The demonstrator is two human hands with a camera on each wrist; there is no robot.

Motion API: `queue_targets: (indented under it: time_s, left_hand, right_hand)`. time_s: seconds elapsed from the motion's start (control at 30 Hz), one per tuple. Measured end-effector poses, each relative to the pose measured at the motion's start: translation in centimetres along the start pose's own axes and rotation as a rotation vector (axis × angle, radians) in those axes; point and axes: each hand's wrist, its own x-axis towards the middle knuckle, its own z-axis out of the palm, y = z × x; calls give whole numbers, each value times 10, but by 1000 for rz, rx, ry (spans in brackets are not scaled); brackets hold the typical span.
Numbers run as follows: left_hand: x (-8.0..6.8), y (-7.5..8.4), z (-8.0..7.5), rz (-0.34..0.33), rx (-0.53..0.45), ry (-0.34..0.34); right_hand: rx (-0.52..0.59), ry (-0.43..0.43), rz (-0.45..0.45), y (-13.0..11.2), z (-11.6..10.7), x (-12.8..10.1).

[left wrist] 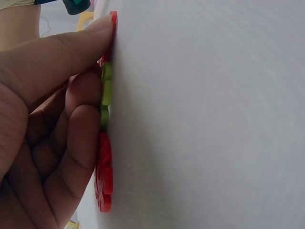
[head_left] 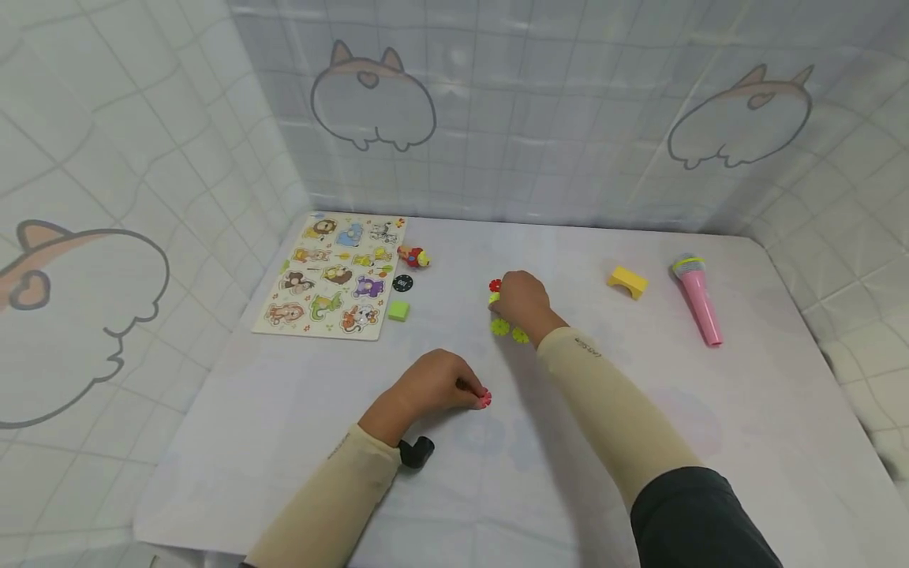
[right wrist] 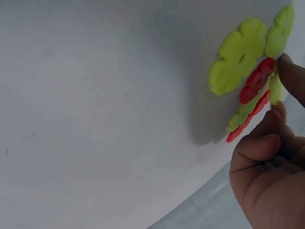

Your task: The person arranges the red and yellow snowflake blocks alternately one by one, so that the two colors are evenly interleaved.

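In the head view my left hand [head_left: 435, 382] pinches a red flower-shaped plastic disc [head_left: 486, 399] between thumb and fingertips, low over the table. Its thumb [left wrist: 71, 52] presses the red edge in the left wrist view, where green and red discs [left wrist: 105, 176] also show beyond the fingers. Farther forward, my right hand [head_left: 524, 300] holds a yellow-green flower disc [right wrist: 276, 88] between its fingertips. Around that hand lie a red disc [head_left: 495, 285] and yellow-green discs [head_left: 500, 326]. The right wrist view shows a large yellow-green disc [right wrist: 238, 57] beside a smaller red one [right wrist: 257, 81].
On the left lies an animal puzzle board [head_left: 319, 276]. Beside it are a small red-and-yellow toy figure [head_left: 414, 256], a black round piece [head_left: 402, 283] and a green block [head_left: 398, 311]. A yellow arch block [head_left: 628, 282] and a pink toy microphone [head_left: 698, 300] lie on the right.
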Motion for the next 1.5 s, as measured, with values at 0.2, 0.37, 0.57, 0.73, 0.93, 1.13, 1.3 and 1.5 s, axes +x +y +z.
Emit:
queue_targets:
  time_s: [0.2,0.37,0.57,0.73,0.93,1.13,1.3,1.5]
  left_hand:
    - [2,0,2,7,-6,-3]
    - [1,3,1,3,-9,-14]
    - [1,3,-2,-45,5,-35]
    - [2,2,-4,-76,3,-49]
    - [4,1,-6,-80,-1,-57]
    - [6,2,-6,-66,-11,-64]
    - [6,3,-6,-52,-6,-63]
    - [4,5,-6,-43,30,-52]
  right_hand:
    - [195,45,-62,7,1,-12]
    - [468,16,-173,22,-4,-41]
    - [618,-141,-165,48,-7,-89]
    - [628,-235,-123,60,11,-122]
    - [486,-177,-214,46,30,-139]
    - [347,-103,-253,29,30,-137]
    - [302,-100,-266,22,30,-135]
    - [301,-99,-261,21,34,-133]
